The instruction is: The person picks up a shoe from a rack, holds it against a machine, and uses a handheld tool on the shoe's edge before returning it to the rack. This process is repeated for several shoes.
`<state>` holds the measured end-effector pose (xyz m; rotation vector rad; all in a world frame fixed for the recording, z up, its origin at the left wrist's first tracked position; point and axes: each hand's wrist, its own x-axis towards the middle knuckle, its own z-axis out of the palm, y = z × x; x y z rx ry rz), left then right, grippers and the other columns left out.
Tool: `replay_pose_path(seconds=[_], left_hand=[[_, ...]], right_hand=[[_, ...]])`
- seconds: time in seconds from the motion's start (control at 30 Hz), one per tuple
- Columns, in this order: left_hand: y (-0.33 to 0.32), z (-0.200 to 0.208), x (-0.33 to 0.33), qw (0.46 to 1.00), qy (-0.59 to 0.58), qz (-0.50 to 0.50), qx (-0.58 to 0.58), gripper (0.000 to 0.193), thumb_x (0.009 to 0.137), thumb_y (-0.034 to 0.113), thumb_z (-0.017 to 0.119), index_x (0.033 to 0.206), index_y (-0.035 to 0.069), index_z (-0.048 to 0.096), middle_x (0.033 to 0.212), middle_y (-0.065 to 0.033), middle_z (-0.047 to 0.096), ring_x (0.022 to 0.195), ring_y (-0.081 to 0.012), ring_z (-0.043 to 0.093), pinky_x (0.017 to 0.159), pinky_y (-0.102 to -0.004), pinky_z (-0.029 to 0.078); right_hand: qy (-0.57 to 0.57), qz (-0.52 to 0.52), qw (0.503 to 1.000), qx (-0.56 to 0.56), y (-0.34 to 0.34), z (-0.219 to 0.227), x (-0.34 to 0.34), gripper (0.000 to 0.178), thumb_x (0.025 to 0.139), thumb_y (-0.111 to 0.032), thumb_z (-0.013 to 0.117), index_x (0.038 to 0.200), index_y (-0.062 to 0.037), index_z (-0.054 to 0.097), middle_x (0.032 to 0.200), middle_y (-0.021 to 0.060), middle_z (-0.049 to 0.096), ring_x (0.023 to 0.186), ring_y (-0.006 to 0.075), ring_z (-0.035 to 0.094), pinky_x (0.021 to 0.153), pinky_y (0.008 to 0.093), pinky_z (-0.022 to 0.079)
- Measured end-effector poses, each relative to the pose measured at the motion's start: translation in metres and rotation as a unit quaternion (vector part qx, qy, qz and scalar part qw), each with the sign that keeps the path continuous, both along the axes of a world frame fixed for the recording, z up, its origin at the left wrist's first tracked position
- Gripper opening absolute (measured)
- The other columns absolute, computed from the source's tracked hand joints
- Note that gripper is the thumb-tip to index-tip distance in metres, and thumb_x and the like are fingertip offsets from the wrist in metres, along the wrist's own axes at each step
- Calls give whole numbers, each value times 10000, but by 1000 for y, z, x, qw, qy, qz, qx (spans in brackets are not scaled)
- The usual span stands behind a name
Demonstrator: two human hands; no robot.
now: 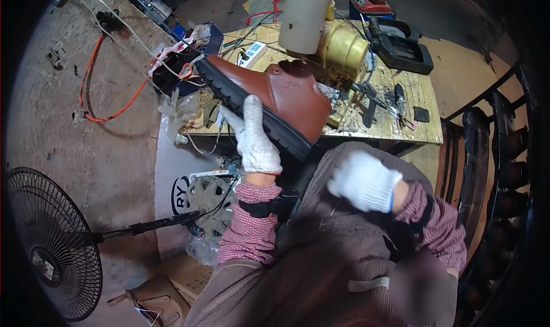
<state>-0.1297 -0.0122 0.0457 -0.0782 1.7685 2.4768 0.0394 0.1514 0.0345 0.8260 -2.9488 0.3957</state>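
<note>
A brown leather boot (292, 101) with a thick black lugged sole (269, 123) is held up on its side in front of the workbench, toe toward the upper left. Around its sole is my left hand (257, 141), in a white knit glove, its thumb lying along the sole's edge. The boot's opening faces a yellow cylindrical machine part (344, 49) under a wide pale pipe (306, 15). My right hand (365, 181), also white-gloved, hovers over my lap, apart from the boot. Motion smears its fingers, and I see nothing clearly held in it.
Pliers (384, 102), cables and scraps lie on the wooden bench (421, 129). A white power strip (252, 55) is behind the boot. A black fan (54, 244) stands at left, a dark rack (498, 149) at right. A brown bag (160, 301) sits on the floor.
</note>
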Motion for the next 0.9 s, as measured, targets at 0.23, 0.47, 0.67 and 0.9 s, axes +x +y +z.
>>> replay_pose_path(seconds=[0.23, 0.47, 0.67, 0.9], left_hand=[[-14, -27, -43, 997, -40, 9, 59, 1146, 982, 593, 761, 1766, 93, 91, 1667, -130, 419, 1380, -251, 546, 1127, -418, 497], [-21, -76, -24, 973, -51, -107, 196, 871, 1065, 716, 529, 1701, 148, 355, 1712, -82, 428, 1538, -318, 445, 1300, -520, 354], [-41, -146, 2, 871, -207, -290, 339, 972, 1028, 779, 522, 1703, 107, 330, 1680, -108, 461, 1477, -322, 510, 1272, -521, 390], [-40, -217, 15, 738, -380, -439, 346, 1048, 978, 820, 535, 1703, 98, 312, 1658, -149, 476, 1447, -352, 543, 1225, -543, 449]], right_hand=[[-149, -239, 951, -131, 16, -67, 118, 152, 864, -168, 726, 991, -159, 809, 881, 118, 747, 835, 361, 727, 782, 469, 570], [-71, -449, 871, -184, 3, -69, 186, 263, 840, -128, 785, 1097, -76, 788, 979, 152, 769, 924, 375, 733, 838, 475, 566], [-86, -458, 868, -170, 11, -54, 184, 310, 824, -114, 806, 1126, -54, 773, 1042, 163, 780, 964, 386, 734, 853, 479, 565], [-74, -413, 896, -149, 22, -39, 162, 356, 837, -119, 804, 1184, -52, 756, 1139, 158, 782, 1026, 375, 741, 879, 479, 564]])
